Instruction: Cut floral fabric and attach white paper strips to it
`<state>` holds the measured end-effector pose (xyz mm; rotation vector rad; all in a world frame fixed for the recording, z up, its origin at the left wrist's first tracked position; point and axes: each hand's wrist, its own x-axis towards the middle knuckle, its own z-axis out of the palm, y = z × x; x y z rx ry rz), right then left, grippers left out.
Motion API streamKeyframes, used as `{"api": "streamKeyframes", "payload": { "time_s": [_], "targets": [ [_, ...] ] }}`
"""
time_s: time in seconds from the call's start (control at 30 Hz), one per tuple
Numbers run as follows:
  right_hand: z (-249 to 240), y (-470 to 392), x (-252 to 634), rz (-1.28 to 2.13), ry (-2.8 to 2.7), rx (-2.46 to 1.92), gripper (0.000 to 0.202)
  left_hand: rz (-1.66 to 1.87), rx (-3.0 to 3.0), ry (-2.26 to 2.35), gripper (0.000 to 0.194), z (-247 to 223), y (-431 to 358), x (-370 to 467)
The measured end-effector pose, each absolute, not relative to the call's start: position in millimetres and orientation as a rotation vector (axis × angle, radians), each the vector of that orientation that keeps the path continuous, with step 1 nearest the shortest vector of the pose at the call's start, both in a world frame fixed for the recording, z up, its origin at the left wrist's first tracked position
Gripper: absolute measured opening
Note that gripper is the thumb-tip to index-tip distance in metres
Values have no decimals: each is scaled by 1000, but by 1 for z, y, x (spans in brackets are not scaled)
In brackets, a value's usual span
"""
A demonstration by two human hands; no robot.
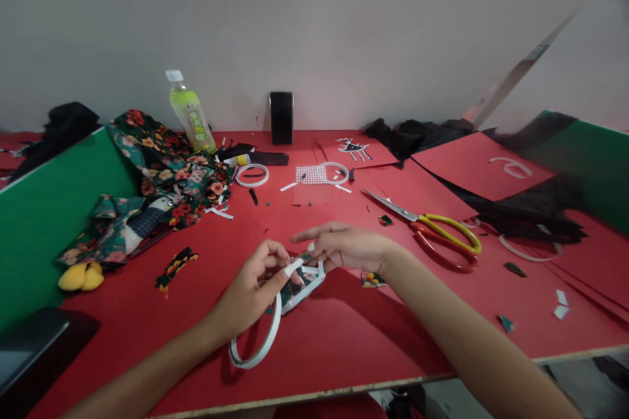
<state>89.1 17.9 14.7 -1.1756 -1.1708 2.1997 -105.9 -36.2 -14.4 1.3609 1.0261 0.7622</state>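
Note:
My left hand (258, 291) pinches a small piece of dark floral fabric (298, 285) edged with strips of white tape. A roll of white tape (255, 347) hangs below that hand, partly hidden by it. At the upper edge of the fabric, my right hand (346, 249) has its thumb and some fingers closed together, with the index finger stretched to the left. What lies between its fingertips is mostly hidden. Scissors (422, 222) with yellow and orange handles lie right of my hands, blades spread a little. Another floral scrap (372, 279) is beneath my right wrist.
Patterned cloth (170, 177), a green drink bottle (191, 114) and a stuffed toy (147, 216) stand at the left. Behind are a phone (282, 118) and another tape roll (252, 175). Red cards (484, 163) and black cloth (427, 134) lie right. Green dividers (63, 209) flank the table.

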Motion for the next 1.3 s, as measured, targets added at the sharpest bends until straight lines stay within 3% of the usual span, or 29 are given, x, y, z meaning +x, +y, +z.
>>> {"api": "streamKeyframes", "payload": {
  "time_s": [0.2,0.67,0.97,1.3],
  "targets": [
    [14,15,82,2218,-1114,-1183,15,819,1446,1068,16,0,-38,-101],
    [15,11,80,2279,-1112,-1089,14,779,1396,1168,19,-4,-38,-94],
    [13,9,83,2247,-1125,-1118,28,808,1331,1202,19,-2,-39,-90],
    [7,9,82,2170,-1332,-1160,59,742,1446,1201,15,-9,-38,-93]
  ]
}}
